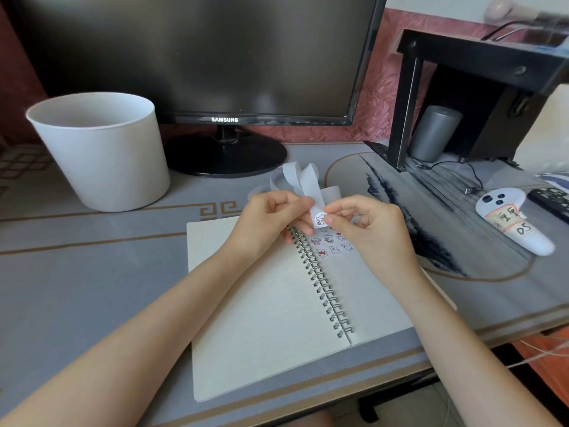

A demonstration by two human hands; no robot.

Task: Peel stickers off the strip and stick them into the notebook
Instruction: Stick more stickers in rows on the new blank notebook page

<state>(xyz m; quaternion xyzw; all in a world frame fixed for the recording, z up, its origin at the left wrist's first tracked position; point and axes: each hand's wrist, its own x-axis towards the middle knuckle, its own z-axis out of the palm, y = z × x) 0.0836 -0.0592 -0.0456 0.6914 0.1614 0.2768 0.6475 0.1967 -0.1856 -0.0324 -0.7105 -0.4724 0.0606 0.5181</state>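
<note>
Above notebook (271, 303) | L hand (271, 220) grips strip (303, 183) | R hand (369, 229) pinches sticker (320, 219)

Home desk corner, Samsung monitor (197, 57), white bin (98, 155), patterned desk mat (92, 257), remote (551, 201)

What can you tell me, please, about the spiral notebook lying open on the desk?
The spiral notebook lies open and flat on the grey desk mat, its metal wire coil running diagonally. Its cream pages look faintly lined; the left page is blank, while the top of the right page carries a cluster of small cartoon stickers. Both hands work above its upper edge, and the right forearm crosses over the right page.
</note>
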